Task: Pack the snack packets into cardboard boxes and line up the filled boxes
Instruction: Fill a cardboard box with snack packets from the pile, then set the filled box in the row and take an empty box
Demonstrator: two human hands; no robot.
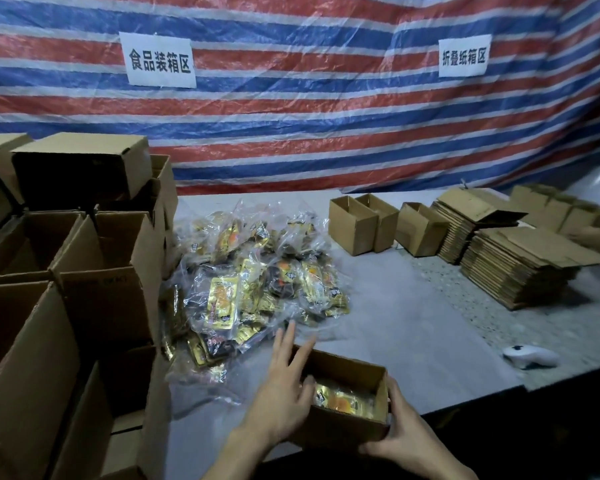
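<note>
A small open cardboard box (343,422) sits at the table's front edge with gold snack packets (340,401) inside. My left hand (284,382) hovers over the box's left rim, fingers straight and spread, holding nothing. My right hand (402,434) grips the box's front right corner, thumb on its right wall. A heap of gold and dark snack packets in clear plastic bags (253,282) lies just beyond the box, in the middle of the table.
Large open cardboard boxes (94,278) are stacked along the left. Small empty boxes (361,223) and piles of flat folded cartons (520,265) stand at the back right. A white controller (530,356) lies near the right front edge. A striped tarp hangs behind the table.
</note>
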